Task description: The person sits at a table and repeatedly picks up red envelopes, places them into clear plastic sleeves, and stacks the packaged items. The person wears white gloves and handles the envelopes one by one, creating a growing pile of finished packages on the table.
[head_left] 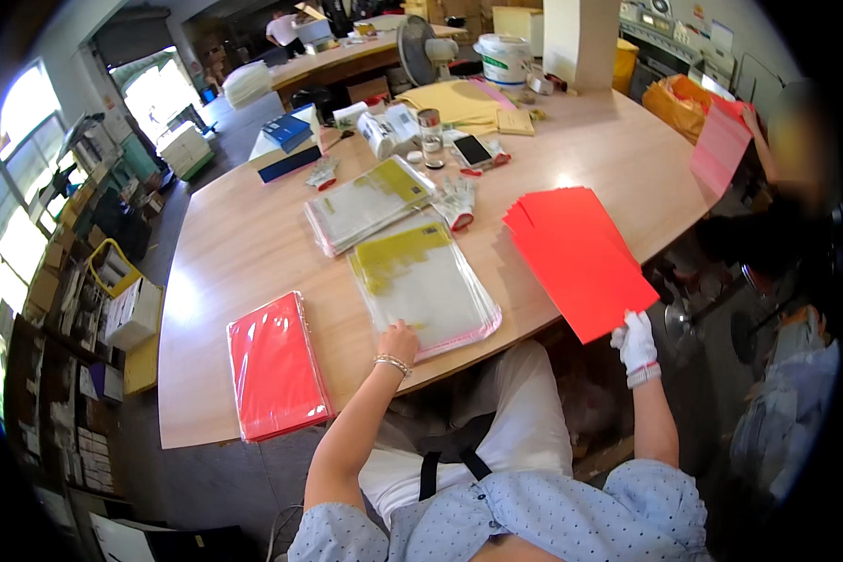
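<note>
The gloved right hand (637,343) is pinching the near corner of a fanned stack of red sheets (576,255), light, floppy and likely slippery. The bare left hand (398,339) is resting unclenched on the clear sleeves (426,281) mid-bench (244,234).

the scene was brightly lit, mostly by daylight. the windows (14,140) along the left rim and the open doorway (159,89) at the upper left were blown out to near white. a soft glare patch lay on the wooden table (234,234) near its left edge, and another near the far right. the clear plastic sleeves (431,281) showed a dull sheen. shadows were faint and short. fisheye distortion curved the table's edges, and black vignette filled the corners. a blurred patch sat at the right edge; fine detail elsewhere was slightly soft.
</note>
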Motion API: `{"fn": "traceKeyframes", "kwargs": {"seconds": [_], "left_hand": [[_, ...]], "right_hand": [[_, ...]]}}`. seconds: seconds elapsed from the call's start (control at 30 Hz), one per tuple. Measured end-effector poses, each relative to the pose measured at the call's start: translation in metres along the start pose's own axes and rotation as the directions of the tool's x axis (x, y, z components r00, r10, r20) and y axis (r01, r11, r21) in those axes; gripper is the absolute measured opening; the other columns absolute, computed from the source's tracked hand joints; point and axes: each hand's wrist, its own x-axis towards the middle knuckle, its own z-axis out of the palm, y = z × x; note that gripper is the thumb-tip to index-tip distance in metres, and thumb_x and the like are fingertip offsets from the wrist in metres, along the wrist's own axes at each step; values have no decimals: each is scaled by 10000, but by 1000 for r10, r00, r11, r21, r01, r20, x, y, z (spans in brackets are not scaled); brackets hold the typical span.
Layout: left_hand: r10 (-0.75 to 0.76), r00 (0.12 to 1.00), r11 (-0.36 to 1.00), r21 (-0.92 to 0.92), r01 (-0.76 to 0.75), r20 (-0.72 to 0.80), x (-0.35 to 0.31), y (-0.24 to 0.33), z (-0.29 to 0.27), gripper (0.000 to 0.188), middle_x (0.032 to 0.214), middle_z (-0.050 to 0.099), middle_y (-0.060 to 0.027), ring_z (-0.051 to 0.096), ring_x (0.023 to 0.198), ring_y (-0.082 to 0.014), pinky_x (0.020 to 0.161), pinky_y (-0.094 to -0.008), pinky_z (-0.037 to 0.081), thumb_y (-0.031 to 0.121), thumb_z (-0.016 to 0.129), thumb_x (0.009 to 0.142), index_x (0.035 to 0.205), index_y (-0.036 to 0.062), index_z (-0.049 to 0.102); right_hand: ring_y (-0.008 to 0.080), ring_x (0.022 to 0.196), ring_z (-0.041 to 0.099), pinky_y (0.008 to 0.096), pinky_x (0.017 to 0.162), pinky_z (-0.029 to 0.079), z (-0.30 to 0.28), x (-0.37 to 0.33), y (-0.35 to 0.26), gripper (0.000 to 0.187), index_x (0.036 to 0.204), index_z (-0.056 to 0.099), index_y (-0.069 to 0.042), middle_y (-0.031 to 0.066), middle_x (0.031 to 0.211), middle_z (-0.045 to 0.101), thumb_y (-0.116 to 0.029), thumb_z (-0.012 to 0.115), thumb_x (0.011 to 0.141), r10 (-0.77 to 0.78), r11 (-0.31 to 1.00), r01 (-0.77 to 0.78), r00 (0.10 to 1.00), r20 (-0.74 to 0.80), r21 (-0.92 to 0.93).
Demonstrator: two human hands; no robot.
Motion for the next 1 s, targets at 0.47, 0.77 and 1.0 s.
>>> {"fn": "traceKeyframes", "kwargs": {"seconds": [0.47, 0.77, 1.0], "left_hand": [[-40, 883, 910, -381, -161, -469, -6, -48, 26, 170, 946, 628, -121, 592, 877, -315, 778, -386, 492, 147, 548, 821, 950, 63, 622], [-163, 915, -88, -929, 360, 370, -22, -41, -15, 254, 904, 654, -98, 648, 708, -188, 595, -271, 512, 138, 482, 914, 1070, -38, 580], [-273, 940, -5, -978, 210, 203, -36, -3, -2, 403, 829, 646, -114, 651, 717, -171, 625, -276, 537, 56, 449, 914, 1292, -71, 391]], "right_hand": [[106, 546, 479, 235, 471, 383, 84, -146, 46, 142, 971, 542, -57, 14, 747, 547, -104, 453, 871, 320, 936, -347, 907, 275, 54], [91, 584, 504, 221, 441, 384, 89, -154, 51, 148, 1001, 536, -81, 6, 799, 566, -93, 440, 888, 376, 903, -411, 898, 229, 125], [101, 634, 546, 215, 492, 446, 95, -155, 39, 214, 1080, 513, -63, 19, 880, 581, -72, 432, 882, 285, 943, -308, 943, 174, 124]]}}
